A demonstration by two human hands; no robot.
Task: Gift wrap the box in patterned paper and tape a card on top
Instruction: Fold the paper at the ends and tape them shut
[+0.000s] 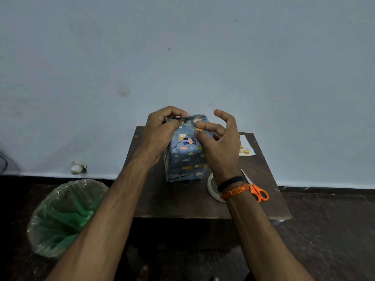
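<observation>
A small dark wooden table [182, 201] stands against a pale blue wall [182, 47], its front edge nearest the camera and bare surface showing before the box. A box wrapped in blue patterned paper [185, 159] stands upright at the table's centre. The left hand [160, 130] pinches the paper's top fold at the box's upper left edge. The right hand [221, 145] is half spread, forefinger and thumb pressing the paper near the top. A card [246, 147] lies at the table's right rear; a tape roll [213, 187] and orange-handled scissors [256, 189] lie beside the right wrist. A green-lined bin [65, 216] stands left on the floor.
</observation>
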